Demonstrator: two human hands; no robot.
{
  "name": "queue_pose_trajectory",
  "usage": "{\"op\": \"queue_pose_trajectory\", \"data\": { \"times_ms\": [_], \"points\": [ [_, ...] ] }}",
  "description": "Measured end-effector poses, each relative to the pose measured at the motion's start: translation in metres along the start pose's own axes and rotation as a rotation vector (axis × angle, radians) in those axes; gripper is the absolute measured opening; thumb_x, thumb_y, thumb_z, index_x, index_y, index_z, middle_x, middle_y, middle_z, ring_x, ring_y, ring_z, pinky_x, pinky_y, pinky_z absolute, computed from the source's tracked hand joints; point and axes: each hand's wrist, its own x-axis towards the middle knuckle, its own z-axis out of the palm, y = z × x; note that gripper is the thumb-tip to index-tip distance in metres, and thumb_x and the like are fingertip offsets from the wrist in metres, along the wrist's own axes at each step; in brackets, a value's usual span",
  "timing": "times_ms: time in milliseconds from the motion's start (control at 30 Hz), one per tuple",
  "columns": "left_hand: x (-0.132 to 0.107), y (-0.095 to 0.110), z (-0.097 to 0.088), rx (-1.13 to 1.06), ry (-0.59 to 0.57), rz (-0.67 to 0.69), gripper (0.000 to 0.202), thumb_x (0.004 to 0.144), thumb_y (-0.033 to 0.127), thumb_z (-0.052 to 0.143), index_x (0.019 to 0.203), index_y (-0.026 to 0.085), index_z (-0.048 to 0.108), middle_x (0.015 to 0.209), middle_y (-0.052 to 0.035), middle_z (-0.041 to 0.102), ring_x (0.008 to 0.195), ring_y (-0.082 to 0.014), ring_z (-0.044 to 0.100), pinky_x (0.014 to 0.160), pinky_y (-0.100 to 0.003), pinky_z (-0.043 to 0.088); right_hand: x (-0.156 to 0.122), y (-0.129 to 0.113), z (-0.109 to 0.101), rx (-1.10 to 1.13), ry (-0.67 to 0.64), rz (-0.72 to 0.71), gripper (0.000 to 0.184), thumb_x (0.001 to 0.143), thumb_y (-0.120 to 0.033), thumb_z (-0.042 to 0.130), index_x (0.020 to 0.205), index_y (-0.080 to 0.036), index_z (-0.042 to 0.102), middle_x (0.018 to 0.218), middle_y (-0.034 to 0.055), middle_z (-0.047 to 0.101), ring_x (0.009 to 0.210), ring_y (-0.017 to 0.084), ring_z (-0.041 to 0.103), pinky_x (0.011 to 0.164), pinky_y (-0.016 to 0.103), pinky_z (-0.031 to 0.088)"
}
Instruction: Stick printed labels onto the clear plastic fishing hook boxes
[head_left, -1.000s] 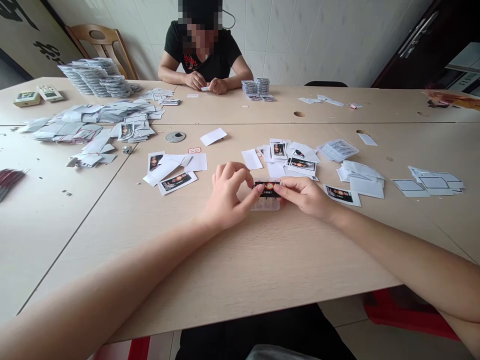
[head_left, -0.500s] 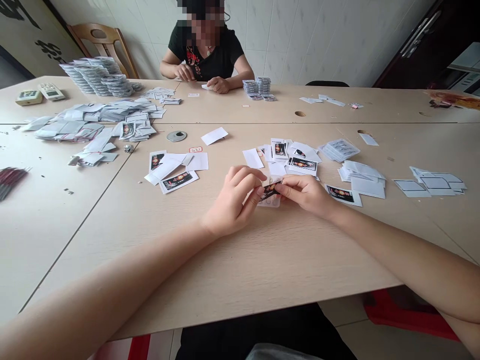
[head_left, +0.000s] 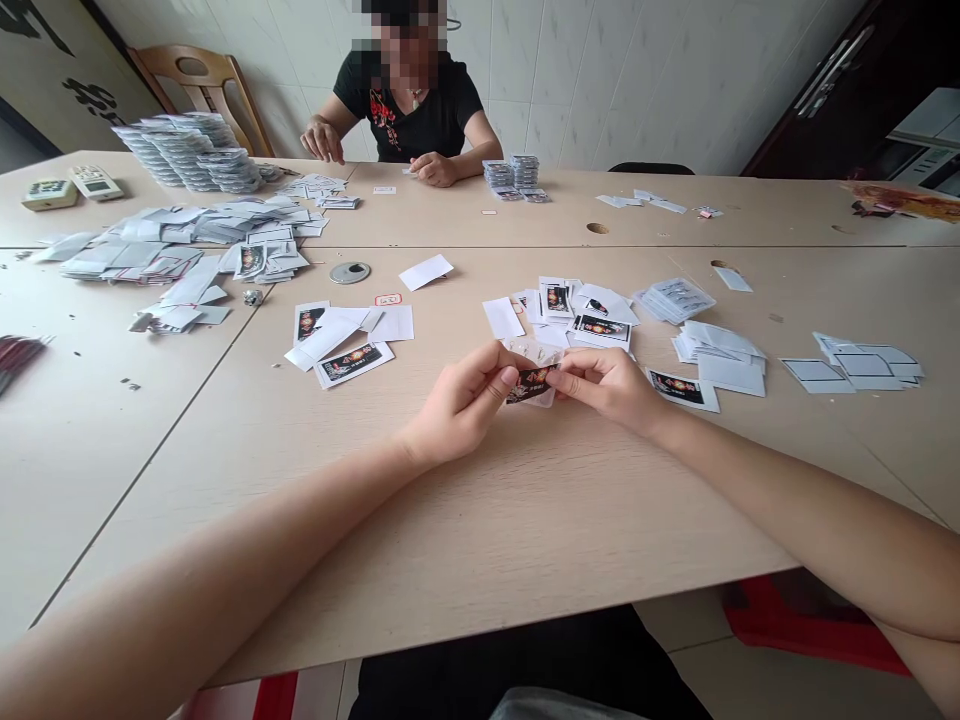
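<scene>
My left hand [head_left: 465, 398] and my right hand [head_left: 604, 387] meet above the table, pinching a small black printed card [head_left: 529, 384] from both sides. A clear plastic blister pack [head_left: 532, 352] sits with it, showing above and below the card, and my fingers hide part of both. Nearest my hands lie loose white sheets and black printed cards [head_left: 600, 327], with another printed card [head_left: 681, 388] just right of my right hand.
A seated person [head_left: 409, 110] works across the joined wooden tables [head_left: 525, 530], beside stacked packs [head_left: 510, 173]. Large piles of packs and white sheets [head_left: 187, 155] fill the far left. Remote controls [head_left: 95, 182], a metal disc [head_left: 349, 272] and a dark bundle [head_left: 15, 360] lie about. A red stool [head_left: 810, 625] stands below.
The card and blister pack have lifted and tilted in my fingers, with more clear plastic showing above the card. The seated person's right hand has moved outward toward the far left piles.
</scene>
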Motion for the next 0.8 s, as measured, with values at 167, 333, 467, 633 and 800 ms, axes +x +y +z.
{"op": "queue_pose_trajectory", "data": {
  "times_ms": [167,333,467,633,800],
  "points": [
    [0.0006,0.0017,-0.0002,-0.041,0.018,-0.014,0.022,0.094,0.035,0.043,0.089,0.017,0.054,0.091,-0.007,0.064,0.082,-0.0148,0.057,0.075,-0.028,0.046,-0.0003,0.0023,-0.001,0.132,-0.053,-0.014,0.026,0.08,-0.045,0.065,0.076,-0.019,0.065,0.077,0.0032,0.061,0.073,0.016,0.055,0.065,0.028,0.043],
    [0.0017,0.0032,-0.0001,-0.075,0.024,-0.033,0.023,0.093,0.037,0.044,0.081,0.017,0.051,0.09,-0.0064,0.062,0.08,-0.0146,0.056,0.073,-0.028,0.046,-0.0014,0.0016,-0.0013,0.059,-0.065,-0.049,0.028,0.083,-0.042,0.061,0.067,-0.019,0.06,0.069,0.001,0.054,0.067,0.014,0.048,0.06,0.027,0.037],
    [0.0021,0.0039,-0.0004,-0.063,0.003,-0.036,0.023,0.093,0.036,0.043,0.081,0.018,0.049,0.091,-0.0067,0.062,0.08,-0.0146,0.054,0.074,-0.029,0.045,-0.001,0.0009,0.0,0.046,-0.053,-0.043,0.029,0.084,-0.043,0.06,0.068,-0.019,0.06,0.068,0.001,0.054,0.067,0.014,0.048,0.059,0.027,0.037],
    [0.0022,0.0034,-0.0006,-0.096,-0.021,-0.017,0.02,0.094,0.034,0.042,0.083,0.018,0.05,0.093,-0.0062,0.062,0.081,-0.0141,0.055,0.074,-0.028,0.044,-0.0007,0.0004,0.0009,0.095,-0.067,-0.045,0.021,0.084,-0.041,0.061,0.079,-0.02,0.063,0.078,0.0027,0.058,0.072,0.015,0.052,0.06,0.027,0.038],
    [0.0023,0.0027,-0.0005,-0.074,-0.025,-0.002,0.019,0.095,0.031,0.041,0.083,0.018,0.049,0.092,-0.0058,0.06,0.081,-0.0135,0.054,0.074,-0.027,0.044,-0.0017,-0.0027,0.0001,-0.009,-0.067,-0.088,0.026,0.085,-0.041,0.059,0.07,-0.02,0.059,0.07,0.001,0.052,0.066,0.014,0.047,0.058,0.027,0.035]
  ]
}}
